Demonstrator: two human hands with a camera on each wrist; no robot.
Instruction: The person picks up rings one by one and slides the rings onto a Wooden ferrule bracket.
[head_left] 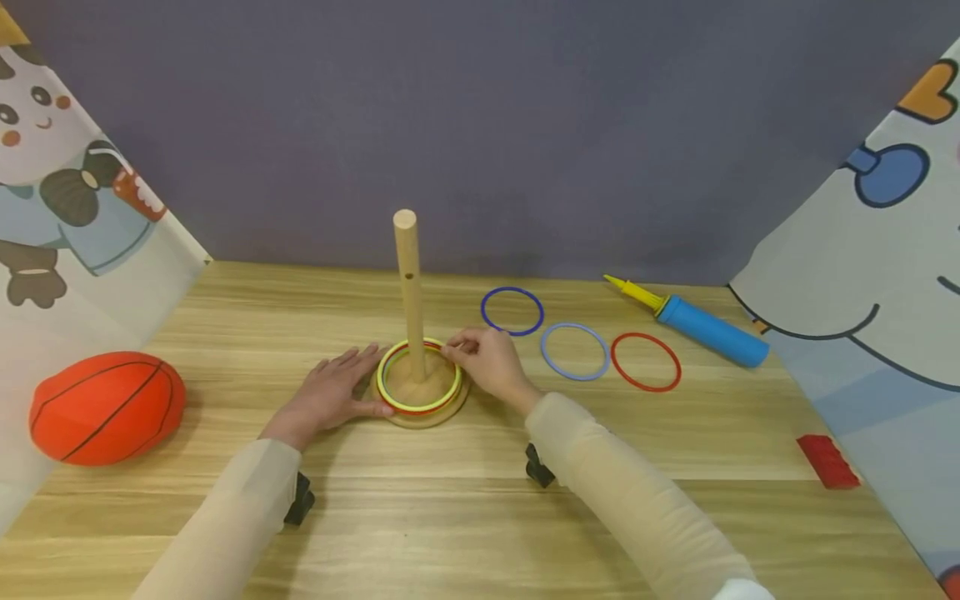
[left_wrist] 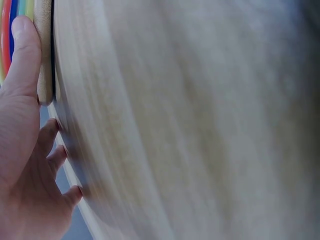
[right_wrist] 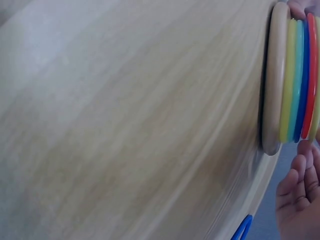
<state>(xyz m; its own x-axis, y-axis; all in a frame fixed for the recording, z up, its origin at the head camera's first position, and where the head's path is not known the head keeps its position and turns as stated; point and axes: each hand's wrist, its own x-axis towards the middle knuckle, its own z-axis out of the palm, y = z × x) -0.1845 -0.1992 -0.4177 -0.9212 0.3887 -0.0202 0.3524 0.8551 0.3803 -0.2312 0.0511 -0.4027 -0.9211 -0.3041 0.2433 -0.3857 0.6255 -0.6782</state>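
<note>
A wooden peg (head_left: 410,300) stands upright on a round wooden base (right_wrist: 274,80), with several rings stacked around it. From the top these are a yellow ring (head_left: 459,385), a red ring (right_wrist: 310,75), a dark blue ring (right_wrist: 302,82), a teal ring (right_wrist: 296,82) and another yellow ring (right_wrist: 288,82). At the stack's right side my right hand (head_left: 491,365) pinches the top yellow ring between thumb and fingers; the exact contact is partly hidden. My left hand (head_left: 330,395) lies at the left with fingers spread, its thumb touching the stack's near side.
Right of the peg lie a dark blue ring (head_left: 512,289), a light blue ring (head_left: 575,378) and a red ring (head_left: 647,388). Behind them is a blue and yellow hand pump (head_left: 708,329). An orange ball (head_left: 108,408) sits at the left, a red piece (head_left: 827,462) at the right edge.
</note>
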